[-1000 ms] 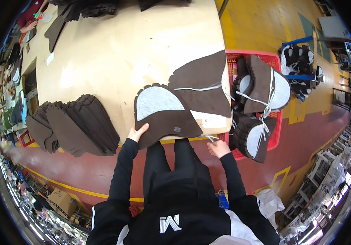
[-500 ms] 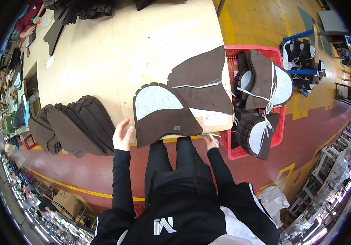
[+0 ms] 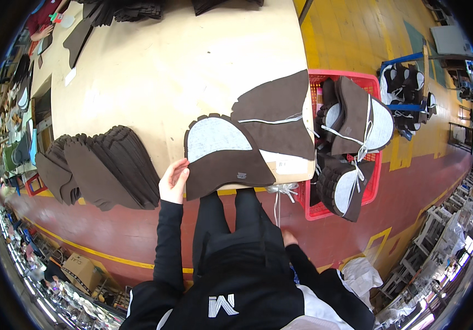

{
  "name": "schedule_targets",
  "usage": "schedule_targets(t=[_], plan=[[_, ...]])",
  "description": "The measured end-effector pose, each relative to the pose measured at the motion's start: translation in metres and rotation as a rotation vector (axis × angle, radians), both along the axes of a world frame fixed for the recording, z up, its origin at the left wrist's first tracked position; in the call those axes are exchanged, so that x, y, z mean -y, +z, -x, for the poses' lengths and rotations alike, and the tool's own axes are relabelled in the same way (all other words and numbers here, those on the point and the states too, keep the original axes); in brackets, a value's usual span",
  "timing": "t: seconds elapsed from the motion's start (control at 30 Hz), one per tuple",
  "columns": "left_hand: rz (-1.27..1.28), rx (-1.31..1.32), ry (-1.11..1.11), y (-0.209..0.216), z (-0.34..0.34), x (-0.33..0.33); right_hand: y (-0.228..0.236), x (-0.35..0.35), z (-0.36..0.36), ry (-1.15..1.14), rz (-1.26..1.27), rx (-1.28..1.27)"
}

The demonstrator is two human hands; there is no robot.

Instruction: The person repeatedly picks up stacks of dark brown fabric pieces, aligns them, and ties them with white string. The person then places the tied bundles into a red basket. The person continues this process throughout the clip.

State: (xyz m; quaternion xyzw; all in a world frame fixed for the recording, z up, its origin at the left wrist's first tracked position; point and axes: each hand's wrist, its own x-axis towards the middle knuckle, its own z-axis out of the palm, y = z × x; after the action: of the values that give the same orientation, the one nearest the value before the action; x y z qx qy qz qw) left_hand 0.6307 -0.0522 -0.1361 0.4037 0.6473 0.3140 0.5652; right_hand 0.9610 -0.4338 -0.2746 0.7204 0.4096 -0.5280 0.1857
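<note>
A stack of dark brown cut pieces (image 3: 230, 170), one folded back to show a pale grey lining (image 3: 214, 137), lies at the near edge of the tan table (image 3: 181, 71). My left hand (image 3: 173, 180) rests on the stack's left edge, fingers apart. My right hand (image 3: 288, 237) hangs low beside my hip, below the table edge, mostly hidden; its grip cannot be made out. A second brown bundle (image 3: 277, 113) tied with white string lies just to the right of the stack.
A large fanned pile of brown pieces (image 3: 104, 168) sits at the left. A red crate (image 3: 371, 181) with tied bundles stands right of the table. White string (image 3: 280, 190) hangs at the table edge. More dark pieces (image 3: 126, 11) lie at the far edge.
My left hand slid left along the stack's edge. My right hand dropped from the table edge down to my side.
</note>
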Motion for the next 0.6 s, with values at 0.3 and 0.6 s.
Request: schedule_targets(t=[0.3, 0.6], plan=[[0.037, -0.021, 0.007, 0.0, 0.006, -0.001, 0.087, 0.099, -0.037, 0.029, 0.52, 0.155], [-0.248, 0.211, -0.7, 0.044, -0.107, 0.033, 0.028, -0.025, -0.014, 0.1, -0.408, 0.067]])
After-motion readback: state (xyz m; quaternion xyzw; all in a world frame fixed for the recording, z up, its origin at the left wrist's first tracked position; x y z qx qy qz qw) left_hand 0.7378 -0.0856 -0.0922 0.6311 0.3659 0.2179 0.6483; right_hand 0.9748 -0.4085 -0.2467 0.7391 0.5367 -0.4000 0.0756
